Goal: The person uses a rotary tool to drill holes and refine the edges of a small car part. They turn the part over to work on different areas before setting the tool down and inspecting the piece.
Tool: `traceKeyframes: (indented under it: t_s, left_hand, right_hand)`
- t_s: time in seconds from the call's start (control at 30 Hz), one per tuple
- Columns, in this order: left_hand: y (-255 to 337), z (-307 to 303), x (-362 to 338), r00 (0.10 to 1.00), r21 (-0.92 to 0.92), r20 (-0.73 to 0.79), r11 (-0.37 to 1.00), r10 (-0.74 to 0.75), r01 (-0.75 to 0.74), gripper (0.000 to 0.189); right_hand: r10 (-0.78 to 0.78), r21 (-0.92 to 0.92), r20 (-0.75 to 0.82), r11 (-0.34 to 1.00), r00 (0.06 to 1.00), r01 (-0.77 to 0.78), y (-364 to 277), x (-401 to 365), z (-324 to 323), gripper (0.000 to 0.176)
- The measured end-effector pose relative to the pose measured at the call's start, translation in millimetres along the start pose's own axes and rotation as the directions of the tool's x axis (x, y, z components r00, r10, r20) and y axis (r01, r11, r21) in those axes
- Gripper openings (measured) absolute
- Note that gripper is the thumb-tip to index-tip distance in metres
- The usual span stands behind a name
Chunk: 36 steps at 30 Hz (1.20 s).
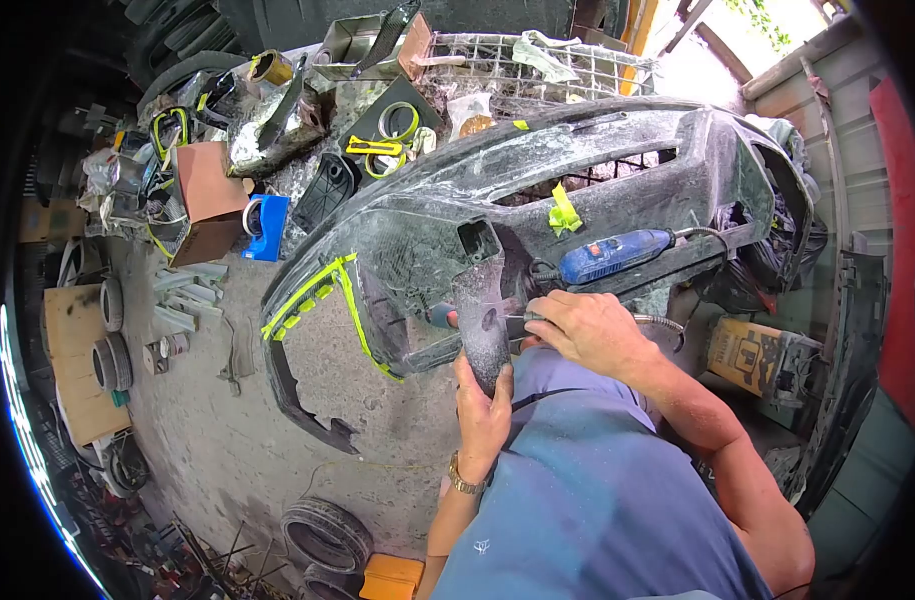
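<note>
Where the bumper lies: we find the bumper (617,150) across the middle of the view, raised above the concrete floor (227,440), scuffed and white with dust.
Strip: a dusty grey strip (480,300) runs down from the bumper's front face. We cannot tell whether it is one piece with the bumper.
Left hand: the left hand (482,405) is closed around the strip's lower end, with a watch (464,478) on the wrist.
Right hand: the right hand (589,330) is clenched around a handpiece (442,318), held level. Its tip shows just left of the strip, and we cannot tell whether it touches.
Shaft: a flexible shaft (667,325) curves out behind the right hand.
Rotary tool: a blue rotary tool (617,255) rests on the bumper just above the right hand.
Tape: a yellow-green tape (562,215) tab sticks to the bumper's upper face, and we see longer lines of it at the bumper's left end.
Surroundings: tyres (327,535) lie on the floor below the left arm. A yellow box (757,355) stands to the right, beyond the right forearm. Wire mesh (497,65) lies behind the bumper, among clutter.
</note>
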<state>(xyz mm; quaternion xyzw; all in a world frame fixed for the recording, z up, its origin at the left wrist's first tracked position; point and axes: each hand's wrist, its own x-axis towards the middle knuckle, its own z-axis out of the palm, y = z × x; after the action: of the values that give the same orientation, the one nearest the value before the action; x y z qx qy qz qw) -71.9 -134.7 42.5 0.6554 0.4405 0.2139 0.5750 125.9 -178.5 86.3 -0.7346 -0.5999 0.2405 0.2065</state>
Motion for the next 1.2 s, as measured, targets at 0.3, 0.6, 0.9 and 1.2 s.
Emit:
traceKeyframes:
  t_s: [0.3, 0.6, 0.9, 1.2]
  left_hand:
    - [9.1, -4.8, 3.3, 1.0, 0.003, -0.001, 1.0, 0.003, -0.003, 0.05]
    - [17.4, -10.6, 5.7, 0.998, -0.043, 0.022, 0.998, -0.055, 0.056, 0.047]
    - [15.5, -12.4, 5.5, 0.999, -0.004, 0.009, 0.999, -0.049, 0.049, 0.047]
    - [16.0, -14.0, 5.9, 0.998, 0.004, 0.017, 0.998, -0.058, 0.058, 0.045]
  right_hand:
    - [0.0, -0.008, 0.067, 1.0, 0.998, 0.001, -6.5, 8.3, -7.6, 0.027]
    - [-0.04, -0.04, 0.086, 0.998, 0.996, 0.043, -4.1, 13.5, -8.9, 0.028]
    - [-0.029, -0.013, 0.096, 0.999, 0.995, 0.03, -4.1, 14.5, -9.3, 0.028]
    - [-0.03, -0.03, 0.136, 0.999, 0.99, 0.034, -2.3, 17.8, -13.2, 0.028]
